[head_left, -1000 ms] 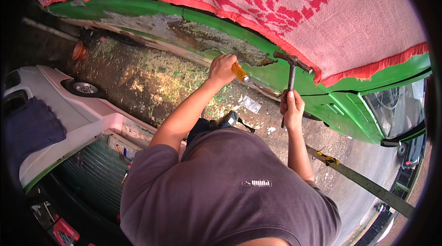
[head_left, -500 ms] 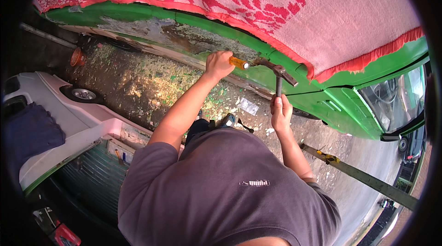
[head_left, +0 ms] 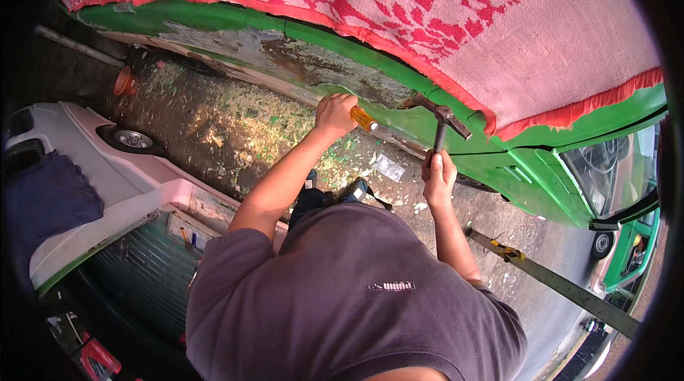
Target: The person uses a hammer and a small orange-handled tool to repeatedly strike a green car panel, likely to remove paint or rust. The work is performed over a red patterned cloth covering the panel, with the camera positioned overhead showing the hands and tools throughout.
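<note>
My left hand (head_left: 336,114) is closed around a tool with an amber handle (head_left: 365,119), beside the lower side of a green vehicle (head_left: 388,114). The handle's butt end points right, and my hand hides the other end, so I cannot tell its kind. In my closed right hand (head_left: 439,174) is a hammer (head_left: 443,116), gripped by the handle. Its dark metal head is raised a little right of the amber handle, apart from it. Around my left hand, the bodywork shows a long patch of bare, rusty metal (head_left: 306,59) with ragged paint edges.
A red and pink patterned towel (head_left: 427,17) covers the vehicle's top edge. Paint flakes litter the ground (head_left: 235,121). Behind on the left stands a pale pink pickup (head_left: 153,171) with a dark cloth (head_left: 53,199). A metal bar (head_left: 563,285) slants at the right; an orange pot (head_left: 125,81) sits far left.
The amber handle has tilted, its butt dropping lower. The hammer has shifted slightly right and down in view. A green and pink vehicle has appeared at the far right.
</note>
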Motion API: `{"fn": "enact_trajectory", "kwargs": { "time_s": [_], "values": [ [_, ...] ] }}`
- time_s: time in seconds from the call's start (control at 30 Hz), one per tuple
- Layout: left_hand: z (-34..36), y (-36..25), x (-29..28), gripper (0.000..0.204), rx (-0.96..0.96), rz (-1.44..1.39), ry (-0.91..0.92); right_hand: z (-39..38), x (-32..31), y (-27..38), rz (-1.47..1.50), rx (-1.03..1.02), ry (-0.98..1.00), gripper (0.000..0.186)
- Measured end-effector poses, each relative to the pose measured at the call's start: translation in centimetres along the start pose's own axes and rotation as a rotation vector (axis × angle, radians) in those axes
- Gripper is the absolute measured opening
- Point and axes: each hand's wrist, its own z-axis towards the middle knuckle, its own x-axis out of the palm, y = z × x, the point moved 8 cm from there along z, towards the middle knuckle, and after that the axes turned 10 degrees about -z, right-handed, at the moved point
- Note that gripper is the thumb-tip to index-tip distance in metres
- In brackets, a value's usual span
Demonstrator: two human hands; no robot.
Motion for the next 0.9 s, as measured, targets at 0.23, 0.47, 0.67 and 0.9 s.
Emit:
{"fn": "enact_trajectory", "kwargs": {
  "time_s": [0.23,0.47,0.67,0.9],
  "values": [
    [0.4,-1.5,-0.8,0.019,0.110,-0.050,-0.071,1.3,-0.4,0.4,0.012,0.004,-0.016,0.036],
    [1.2,-3.3,-1.0,0.019,0.178,-0.149,-0.084,1.3,-0.2,0.7,0.002,-0.016,-0.016,0.036],
    [1.0,-3.0,-0.8,0.019,0.176,-0.127,-0.077,0.9,-0.1,0.6,0.007,0.038,-0.017,0.037],
    [-0.1,-0.5,-2.8,0.017,0.207,-0.197,-0.187,0.6,0.3,0.7,-0.014,0.052,-0.006,0.035]
  ]
}}
